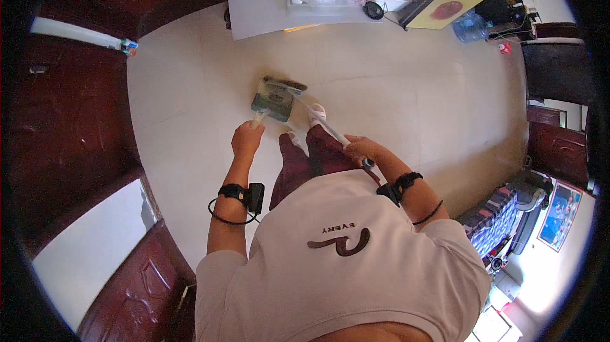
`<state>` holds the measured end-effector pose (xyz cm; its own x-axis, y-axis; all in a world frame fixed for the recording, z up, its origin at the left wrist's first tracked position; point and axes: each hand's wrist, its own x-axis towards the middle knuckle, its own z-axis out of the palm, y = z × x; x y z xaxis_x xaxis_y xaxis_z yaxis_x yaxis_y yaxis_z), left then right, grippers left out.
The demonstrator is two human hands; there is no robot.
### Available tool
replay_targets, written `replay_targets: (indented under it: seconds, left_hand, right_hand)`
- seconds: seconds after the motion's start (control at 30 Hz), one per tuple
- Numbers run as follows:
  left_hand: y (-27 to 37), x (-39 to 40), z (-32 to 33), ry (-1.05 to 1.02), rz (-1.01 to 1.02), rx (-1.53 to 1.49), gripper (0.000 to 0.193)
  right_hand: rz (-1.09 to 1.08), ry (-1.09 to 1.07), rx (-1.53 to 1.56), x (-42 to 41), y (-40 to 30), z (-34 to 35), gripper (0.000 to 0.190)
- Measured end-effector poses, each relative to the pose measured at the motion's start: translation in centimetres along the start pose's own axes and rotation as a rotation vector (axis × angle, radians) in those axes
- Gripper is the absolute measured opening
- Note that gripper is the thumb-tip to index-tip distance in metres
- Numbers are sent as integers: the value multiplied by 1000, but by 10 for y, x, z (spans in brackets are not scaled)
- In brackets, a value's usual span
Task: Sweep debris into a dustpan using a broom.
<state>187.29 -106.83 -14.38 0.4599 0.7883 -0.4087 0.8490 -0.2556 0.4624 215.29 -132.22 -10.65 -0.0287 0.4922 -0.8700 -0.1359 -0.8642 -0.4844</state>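
My left hand (247, 138) is closed round the pale handle (259, 118) of a dustpan. The dark, see-through dustpan (276, 99) is low in front of my feet, with what looks like dark debris in it. My right hand (360, 147) grips the light pole of a broom (326, 125), whose near end pokes out past my fingers. The pole slants away to the dark broom head (291, 85) at the far edge of the dustpan. Whether the bristles touch the floor is blurred.
Tiled floor (362, 94) surrounds my slippered feet. A low cabinet (259, 10) with plastic bags and boxes stands ahead, a blue water bottle (469, 26) ahead to the right. Dark red doors (81, 94) line the left. A cloth-covered piece of furniture (493, 218) is at the right.
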Motion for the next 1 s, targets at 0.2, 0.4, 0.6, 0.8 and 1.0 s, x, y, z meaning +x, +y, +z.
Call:
replay_targets:
  seconds: [0.2, 0.4, 0.6, 0.8, 1.0]
  left_hand:
    - [6, -14, -8, -16, -132, -85, 40]
    - [37, -27, 3, 4, -103, -95, 41]
    - [90, -23, 28, 35, -145, -138, 39]
    - [151, 2, 85, 90, 0, -62, 40]
    - [192, 20, 122, 134, 59, -44, 42]
  right_hand:
    - [13, 23, -14, -44, -42, -22, 52]
    - [-51, 31, 110, -34, -30, -72, 53]
    - [-159, 182, -172, -22, -18, -134, 30]
    - [-110, 96, -174, -13, 0, -190, 47]
    - [-247, -161, -352, -42, 22, -264, 32]
